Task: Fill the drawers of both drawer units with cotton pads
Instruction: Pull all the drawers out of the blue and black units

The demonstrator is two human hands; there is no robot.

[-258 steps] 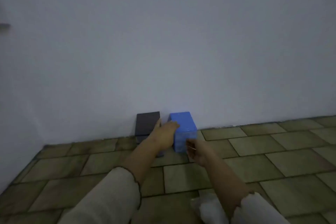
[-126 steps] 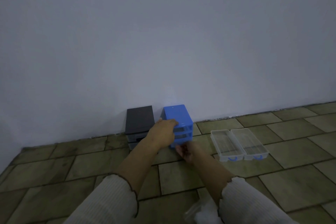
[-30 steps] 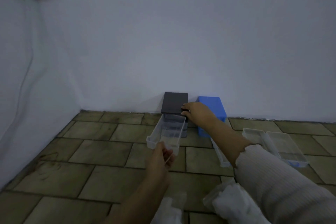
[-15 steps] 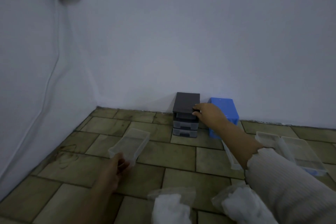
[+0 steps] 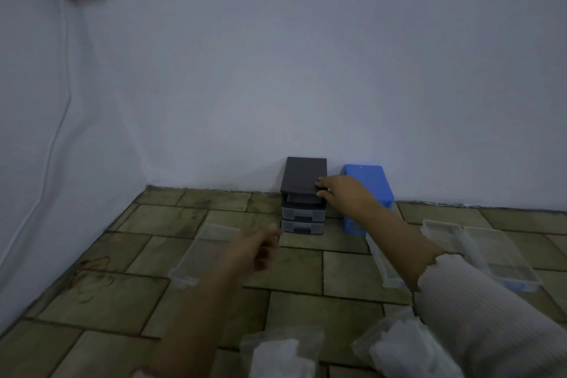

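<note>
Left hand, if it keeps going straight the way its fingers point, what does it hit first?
Probably the bottom drawer of the dark unit. The left hand points up and right at it over bare floor; depth is hard to judge.

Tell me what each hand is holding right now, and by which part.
The right hand grips the black drawer unit at its top front right corner. The left hand holds nothing, hovering beside the clear drawer.

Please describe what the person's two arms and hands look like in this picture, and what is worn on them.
Both hands, left hand and right hand, are bare, without gloves or visible rings. The right arm wears a pale ribbed knit sleeve with a wavy frilled cuff. The left forearm shows bare.
</note>
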